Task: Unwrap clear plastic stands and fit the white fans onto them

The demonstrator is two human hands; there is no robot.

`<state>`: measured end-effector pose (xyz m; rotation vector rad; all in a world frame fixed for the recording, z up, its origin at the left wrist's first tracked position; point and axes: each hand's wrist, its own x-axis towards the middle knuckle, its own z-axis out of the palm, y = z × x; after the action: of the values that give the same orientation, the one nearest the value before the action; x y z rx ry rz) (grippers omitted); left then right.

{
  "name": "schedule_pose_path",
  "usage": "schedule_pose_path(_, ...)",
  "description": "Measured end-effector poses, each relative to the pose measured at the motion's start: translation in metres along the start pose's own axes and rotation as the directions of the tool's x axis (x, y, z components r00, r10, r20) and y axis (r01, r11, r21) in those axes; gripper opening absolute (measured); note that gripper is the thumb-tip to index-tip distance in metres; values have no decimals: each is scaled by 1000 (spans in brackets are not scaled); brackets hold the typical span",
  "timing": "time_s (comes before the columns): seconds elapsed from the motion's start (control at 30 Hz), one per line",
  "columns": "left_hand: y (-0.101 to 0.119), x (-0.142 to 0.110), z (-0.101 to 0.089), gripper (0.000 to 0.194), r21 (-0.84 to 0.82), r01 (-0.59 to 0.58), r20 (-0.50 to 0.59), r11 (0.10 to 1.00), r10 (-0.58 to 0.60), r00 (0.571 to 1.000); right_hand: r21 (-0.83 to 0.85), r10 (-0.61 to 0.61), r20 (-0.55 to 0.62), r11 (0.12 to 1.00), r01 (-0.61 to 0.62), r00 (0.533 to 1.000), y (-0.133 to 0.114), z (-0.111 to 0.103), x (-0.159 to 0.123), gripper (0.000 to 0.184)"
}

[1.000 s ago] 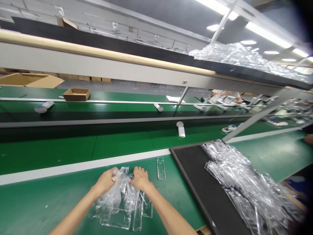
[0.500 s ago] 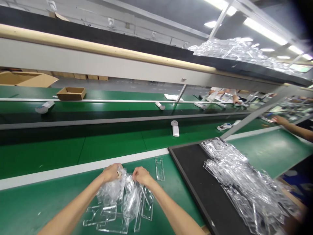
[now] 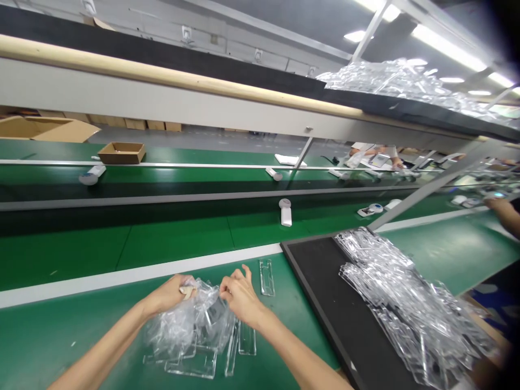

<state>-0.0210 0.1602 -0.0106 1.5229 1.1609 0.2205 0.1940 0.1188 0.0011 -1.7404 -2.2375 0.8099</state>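
Hiding clear plastic pieces [image 3: 190,369], crumpled film [image 3: 182,327] bunches in the left hand [image 3: 168,295].

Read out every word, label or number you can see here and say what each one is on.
None can be read. The far white device has dark and blue markings, too small to read; the pale tab in the left hand shows nothing legible.

Factory floor, right here on a busy assembly line!

Long green conveyor belts [image 3: 174,238] stretching off into the distance, fluorescent ceiling lights [image 3: 447,40] blazing overhead, cardboard cartons [image 3: 146,125] lined up along the far wall, a black work board [image 3: 312,287] heaped with clear plastic inserts [image 3: 406,298], and a co-worker [image 3: 376,151] busy further down the line.
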Motion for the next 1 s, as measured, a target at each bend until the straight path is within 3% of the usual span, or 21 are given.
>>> schedule_pose_path(0.17, 10, -36, -17, 35, -37, 8, -141, 999, -14, 990, -233, -229, -159, 954, 189, 960, -6, -7, -24, 21)
schedule_pose_path(0.3, 19, -56, -27, 39, -23, 35, -221, 999, -39, 975, -334, -329, -211, 909, 248, 921, -9, -13, -34, 23)
schedule_pose_path(0.5, 23, -66, -19, 45, -74, 58, -258, 996, -75, 963, -190, -321, -352, 944, 269, 879, -17, -42, -44, 23)
schedule_pose_path(0.6, 27, -71, -16, 47, -78, 62, -247, 995, -80, 966, -164, -304, -362, 951, 261, 881, -20, -53, -49, 24)
schedule_pose_path(0.83, 55, -104, -7, 34, 17, -123, -149, 992, 124, 981, -43, -164, -406, 986, 161, 899, -25, -70, -53, 17)
schedule_pose_path(1.0, 74, -112, 14, 27, 201, -174, -132, 964, 202, 970, 133, -247, -248, 949, 285, 937, -57, -57, -61, 15)
